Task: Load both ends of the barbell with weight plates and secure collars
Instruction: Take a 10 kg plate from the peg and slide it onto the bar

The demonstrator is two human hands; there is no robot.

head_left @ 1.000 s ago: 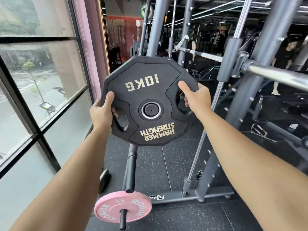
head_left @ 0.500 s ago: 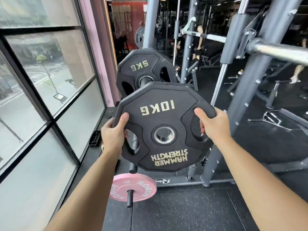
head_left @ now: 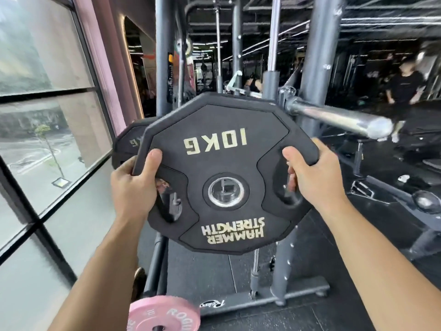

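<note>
- Both hands clamp the 10 kg plate [head_left: 224, 173] upright: left hand [head_left: 132, 187] and right hand [head_left: 317, 177] each have fingers [head_left: 290, 181] hooked through a grip slot.
- The barbell sleeve [head_left: 338, 118] lies up and right of the right hand, its bare end pointing right, unobstructed.
- I'd judge the plate's hole must swing round to face that end.
</note>
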